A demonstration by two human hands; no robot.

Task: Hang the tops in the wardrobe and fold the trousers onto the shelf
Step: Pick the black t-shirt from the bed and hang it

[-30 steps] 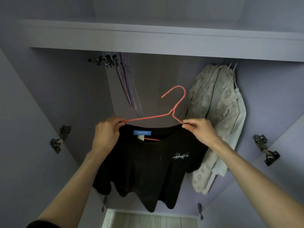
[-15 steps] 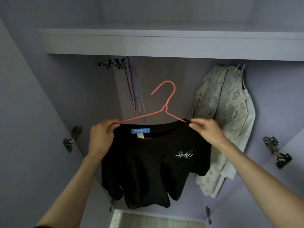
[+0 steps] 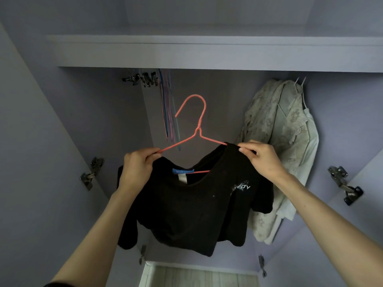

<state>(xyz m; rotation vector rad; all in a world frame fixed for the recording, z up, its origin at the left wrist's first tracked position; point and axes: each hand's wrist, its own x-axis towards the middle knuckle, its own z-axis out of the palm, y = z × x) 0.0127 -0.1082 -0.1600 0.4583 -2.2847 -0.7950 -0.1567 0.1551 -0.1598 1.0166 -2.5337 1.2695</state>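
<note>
A black top with a blue neck label and a small white chest print hangs from a red wire hanger inside the wardrobe. My left hand grips the hanger's left end together with the top's left shoulder. My right hand pinches the top's right shoulder at the hanger's right arm. The hanger's hook points up, free of any rail. The rail itself is hidden behind the shelf front.
A pale patterned shirt hangs at the right of the wardrobe. Several thin spare hangers and clip hangers hang at the back left. A white shelf spans overhead. Door hinges stick out on both sides.
The top and hanger have risen and shifted slightly right. My right hand has lifted the right shoulder, so the neckline now sags at the left and the chest print is partly folded.
</note>
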